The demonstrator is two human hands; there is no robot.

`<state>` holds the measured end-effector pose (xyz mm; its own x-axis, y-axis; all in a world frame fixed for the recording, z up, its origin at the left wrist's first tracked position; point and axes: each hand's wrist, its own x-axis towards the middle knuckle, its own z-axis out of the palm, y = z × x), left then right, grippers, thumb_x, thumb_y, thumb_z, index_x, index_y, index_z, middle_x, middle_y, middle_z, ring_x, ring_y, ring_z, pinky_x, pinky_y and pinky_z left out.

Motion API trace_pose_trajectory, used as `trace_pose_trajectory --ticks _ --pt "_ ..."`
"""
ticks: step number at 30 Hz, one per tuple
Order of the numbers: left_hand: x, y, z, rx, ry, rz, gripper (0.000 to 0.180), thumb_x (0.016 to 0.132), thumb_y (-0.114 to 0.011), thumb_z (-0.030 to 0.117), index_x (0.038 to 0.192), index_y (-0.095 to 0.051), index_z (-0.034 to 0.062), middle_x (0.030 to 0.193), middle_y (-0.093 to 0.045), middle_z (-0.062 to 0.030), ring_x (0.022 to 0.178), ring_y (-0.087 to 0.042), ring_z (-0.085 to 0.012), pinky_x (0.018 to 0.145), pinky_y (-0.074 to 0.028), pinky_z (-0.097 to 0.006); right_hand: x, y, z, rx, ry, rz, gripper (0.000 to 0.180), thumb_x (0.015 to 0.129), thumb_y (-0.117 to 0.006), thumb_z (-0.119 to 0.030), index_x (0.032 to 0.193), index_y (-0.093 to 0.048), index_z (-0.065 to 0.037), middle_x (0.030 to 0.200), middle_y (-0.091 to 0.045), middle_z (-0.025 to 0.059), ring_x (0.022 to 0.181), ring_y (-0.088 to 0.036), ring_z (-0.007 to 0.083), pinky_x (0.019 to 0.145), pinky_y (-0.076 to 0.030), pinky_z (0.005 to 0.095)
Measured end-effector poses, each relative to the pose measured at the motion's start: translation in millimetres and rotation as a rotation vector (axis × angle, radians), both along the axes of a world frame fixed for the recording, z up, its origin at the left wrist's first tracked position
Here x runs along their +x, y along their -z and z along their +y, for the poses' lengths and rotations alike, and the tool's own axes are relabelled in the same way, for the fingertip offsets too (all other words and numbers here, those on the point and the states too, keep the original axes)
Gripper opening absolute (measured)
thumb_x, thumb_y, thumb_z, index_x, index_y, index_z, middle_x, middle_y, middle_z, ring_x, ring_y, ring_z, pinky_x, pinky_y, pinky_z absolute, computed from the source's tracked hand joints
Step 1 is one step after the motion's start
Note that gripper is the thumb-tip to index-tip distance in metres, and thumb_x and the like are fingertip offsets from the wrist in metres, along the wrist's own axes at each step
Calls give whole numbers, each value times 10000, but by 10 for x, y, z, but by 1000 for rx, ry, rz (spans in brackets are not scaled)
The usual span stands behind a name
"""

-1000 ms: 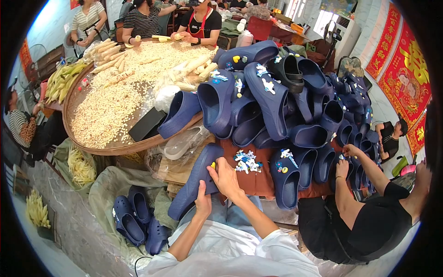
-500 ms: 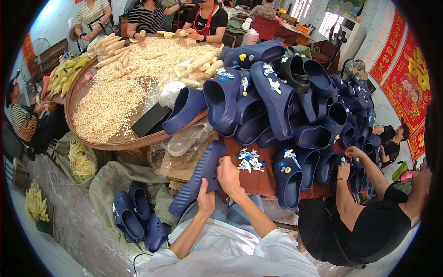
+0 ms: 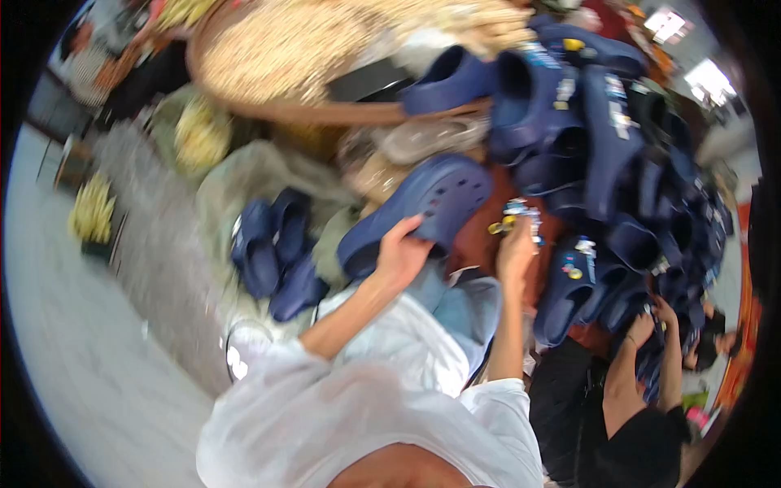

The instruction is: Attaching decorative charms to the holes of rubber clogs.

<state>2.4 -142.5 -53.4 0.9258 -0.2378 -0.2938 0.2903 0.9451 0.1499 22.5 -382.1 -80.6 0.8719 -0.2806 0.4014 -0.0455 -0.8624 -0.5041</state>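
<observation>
Now-lifted navy clog (image 3: 423, 207) above crowded, clog-heaped red table (image 3: 472, 244).

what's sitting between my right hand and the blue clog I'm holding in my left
In the head view, only a patch of reddish-brown surface separates the right hand, at the small charms, from the blue clog in the left hand.

Navy-blue perforated clog (image 3: 423, 207), colourful little charms (image 3: 517, 218), reddish-brown table (image 3: 480, 244), pale yellow kernels in a brown tray (image 3: 325, 110).

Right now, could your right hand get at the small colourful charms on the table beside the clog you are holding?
Probably yes. The right hand already sits at the charms, nothing lying between them, though blur hides whether the fingers touch. The left hand grips the navy clog just beside them.
</observation>
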Motion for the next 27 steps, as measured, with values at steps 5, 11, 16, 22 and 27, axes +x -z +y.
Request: trace_pose_trajectory --ticks 5,11,16,22,27 --pt "-15 -87 81 20 40 -14 319 869 -582 80 1167 -567 -32 1185 -623 -119 1116 -573 -243 1041 -415 -414 74 30 -91 -148 7 -177 241 990 -497 -127 1186 -585 -17 1143 -621 241 1024 -609 422 826 -504 479" --pt "-124 -163 449 96 55 22 314 868 -565 82 1168 -587 -10 1162 -646 -105 1070 -605 -228 1009 -443 -406 -85 -149 203 -94 2 -98 244 976 -538 -127 1197 -586 -34 1078 -562 218 966 -601 407 813 -494 456" --pt "-238 -437 1036 198 103 19 389 817 -553 66 1191 -583 -37 1173 -655 -135 1080 -622 -248 1013 -447 -411 -311 -98 369 -4 -151 -130 196 956 -571 -108 1120 -627 -16 1045 -578 183 978 -591 352 838 -482 423" --pt "-409 -503 2136 408 -46 54 433 783 -523 80 1197 -548 -46 1201 -630 -171 1141 -595 -302 1063 -405 -461 -380 -26 525 46 -188 -162 183 941 -572 -76 1099 -638 -13 1044 -587 170 984 -593 335 840 -486 402" --pt "-591 131 2819 376 -268 390 439 792 -520 97 1212 -510 -32 1226 -599 -171 1162 -578 -321 1050 -425 -477 -446 23 551 142 -155 -97 195 941 -580 -86 1101 -640 8 1051 -600 167 961 -590 326 824 -474 386"
